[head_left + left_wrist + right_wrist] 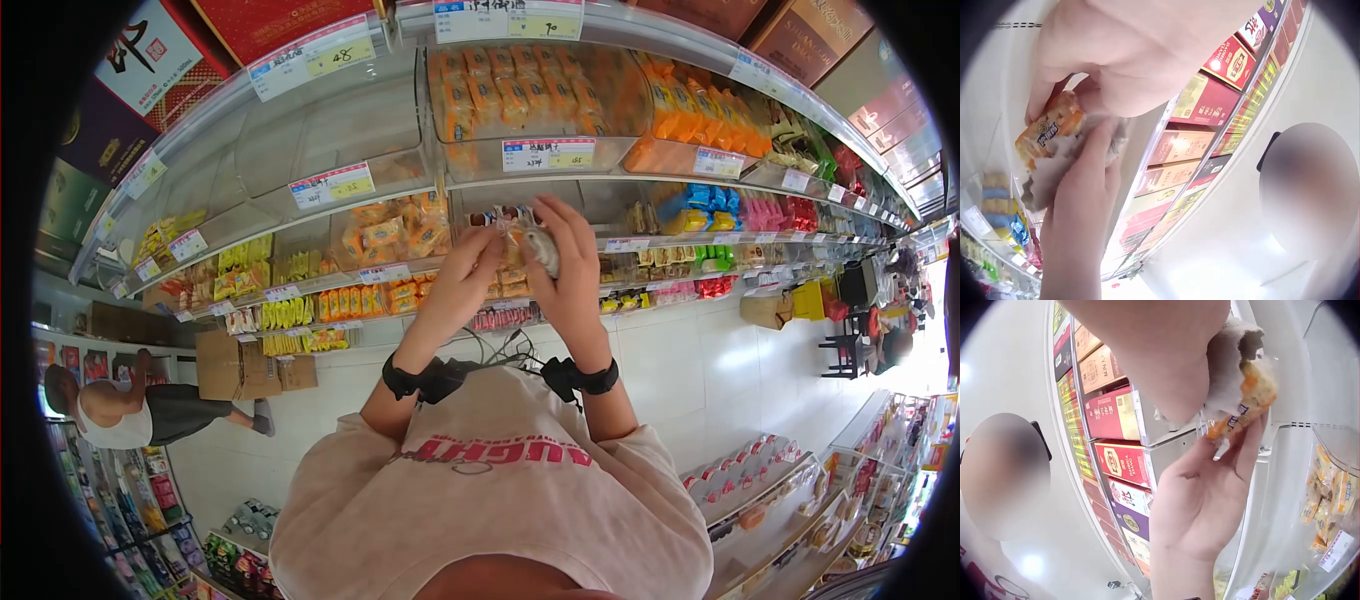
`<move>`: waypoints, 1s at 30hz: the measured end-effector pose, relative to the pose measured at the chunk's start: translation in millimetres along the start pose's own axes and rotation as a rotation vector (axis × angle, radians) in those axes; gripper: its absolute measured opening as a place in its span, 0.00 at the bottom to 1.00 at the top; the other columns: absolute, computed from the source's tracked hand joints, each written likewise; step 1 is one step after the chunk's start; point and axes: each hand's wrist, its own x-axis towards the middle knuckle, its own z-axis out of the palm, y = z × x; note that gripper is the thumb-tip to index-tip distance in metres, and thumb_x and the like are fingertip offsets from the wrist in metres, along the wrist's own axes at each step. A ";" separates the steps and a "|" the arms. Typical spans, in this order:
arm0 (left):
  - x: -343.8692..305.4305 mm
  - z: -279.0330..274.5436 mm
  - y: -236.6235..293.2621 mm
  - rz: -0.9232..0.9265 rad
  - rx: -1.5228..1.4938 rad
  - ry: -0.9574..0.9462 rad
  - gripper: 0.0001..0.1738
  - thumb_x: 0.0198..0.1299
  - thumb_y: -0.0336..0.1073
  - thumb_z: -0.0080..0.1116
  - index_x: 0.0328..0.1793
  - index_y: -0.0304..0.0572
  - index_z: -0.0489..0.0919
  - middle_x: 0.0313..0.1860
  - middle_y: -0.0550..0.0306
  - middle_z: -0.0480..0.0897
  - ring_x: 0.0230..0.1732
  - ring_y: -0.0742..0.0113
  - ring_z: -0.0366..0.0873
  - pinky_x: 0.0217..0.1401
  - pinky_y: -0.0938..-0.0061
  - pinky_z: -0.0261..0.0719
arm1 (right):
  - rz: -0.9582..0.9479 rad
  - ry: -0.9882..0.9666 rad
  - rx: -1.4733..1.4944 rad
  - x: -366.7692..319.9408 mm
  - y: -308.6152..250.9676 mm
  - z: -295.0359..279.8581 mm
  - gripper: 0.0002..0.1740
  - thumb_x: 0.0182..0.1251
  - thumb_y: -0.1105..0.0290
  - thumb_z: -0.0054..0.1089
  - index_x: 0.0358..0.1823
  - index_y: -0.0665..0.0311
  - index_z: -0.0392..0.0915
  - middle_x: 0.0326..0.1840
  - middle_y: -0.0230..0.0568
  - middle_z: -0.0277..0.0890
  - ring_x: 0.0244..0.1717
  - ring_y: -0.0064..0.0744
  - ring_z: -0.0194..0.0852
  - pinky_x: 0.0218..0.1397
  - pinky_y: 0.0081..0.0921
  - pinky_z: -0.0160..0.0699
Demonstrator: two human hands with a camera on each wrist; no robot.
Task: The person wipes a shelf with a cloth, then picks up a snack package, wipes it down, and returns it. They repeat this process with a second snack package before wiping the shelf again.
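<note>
Both hands meet in front of the middle shelf, around a small packaged snack point(1254, 403) in a clear and orange wrapper. My left hand point(462, 278) pinches one end of the packet between thumb and fingers. In my right hand point(572, 275) is a crumpled greyish-white cloth point(1225, 375) with a ragged edge, gripped against the packet's other side. The left wrist view shows the packet's orange printed face point(1050, 134) with dark blue lettering, partly covered by the cloth. Fingers hide the rest of the packet.
Clear shelf bins hold orange packets point(520, 85) above and more orange packets point(395, 230) left of the hands. Price tags point(548, 154) line the shelf edges. Boxed goods point(160, 60) stand on top. Another person point(130, 405) stands at left near cardboard boxes point(235, 365).
</note>
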 end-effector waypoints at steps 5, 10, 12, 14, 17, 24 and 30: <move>0.3 4.7 4.6 0.065 -0.059 0.091 0.15 0.77 0.29 0.50 0.65 0.30 0.78 0.47 0.60 0.84 0.45 0.78 0.77 0.44 0.78 0.74 | -0.039 -0.097 -0.057 -0.5 -1.2 9.0 0.31 0.65 0.64 0.69 0.67 0.67 0.74 0.57 0.53 0.79 0.56 0.55 0.77 0.62 0.44 0.73; -0.7 2.1 5.8 -0.005 -0.066 0.072 0.14 0.77 0.28 0.50 0.62 0.30 0.79 0.45 0.58 0.86 0.43 0.78 0.80 0.43 0.81 0.76 | 0.027 -0.165 0.018 -0.5 -0.3 4.8 0.29 0.66 0.60 0.70 0.64 0.69 0.76 0.51 0.54 0.81 0.50 0.56 0.79 0.58 0.44 0.75; -1.1 1.1 6.0 -0.025 -0.069 0.065 0.14 0.77 0.29 0.51 0.62 0.30 0.80 0.47 0.58 0.86 0.45 0.78 0.81 0.44 0.81 0.77 | 0.079 -0.174 0.060 -3.0 3.2 4.1 0.30 0.66 0.58 0.71 0.63 0.70 0.77 0.50 0.55 0.82 0.49 0.54 0.80 0.56 0.43 0.77; -1.1 -0.9 6.8 -0.030 -0.119 0.032 0.14 0.77 0.31 0.52 0.61 0.30 0.81 0.48 0.58 0.86 0.46 0.78 0.81 0.46 0.81 0.78 | 0.162 -0.202 0.110 -6.8 7.3 2.5 0.31 0.65 0.56 0.72 0.62 0.71 0.78 0.48 0.56 0.83 0.48 0.50 0.83 0.54 0.41 0.79; -4.1 -12.1 6.3 -0.043 -0.213 -0.011 0.15 0.78 0.34 0.54 0.60 0.31 0.82 0.50 0.57 0.86 0.48 0.77 0.82 0.49 0.80 0.80 | 0.450 -0.432 0.358 -4.0 12.2 -8.1 0.32 0.64 0.55 0.73 0.61 0.71 0.78 0.47 0.57 0.83 0.48 0.41 0.85 0.52 0.35 0.81; -13.7 -31.5 -27.0 -0.256 -0.629 0.071 0.14 0.74 0.36 0.59 0.58 0.34 0.83 0.51 0.56 0.86 0.53 0.70 0.85 0.51 0.75 0.87 | 0.560 -0.526 0.603 -10.4 27.9 20.8 0.29 0.67 0.57 0.74 0.59 0.74 0.78 0.45 0.38 0.84 0.44 0.20 0.77 0.50 0.24 0.79; -25.4 -72.7 -50.2 -0.307 -0.683 0.044 0.12 0.72 0.37 0.62 0.53 0.36 0.85 0.52 0.53 0.87 0.56 0.67 0.86 0.57 0.73 0.86 | 0.453 -0.557 0.514 -2.6 13.0 51.3 0.26 0.67 0.58 0.74 0.55 0.75 0.80 0.40 0.37 0.84 0.39 0.20 0.75 0.46 0.24 0.78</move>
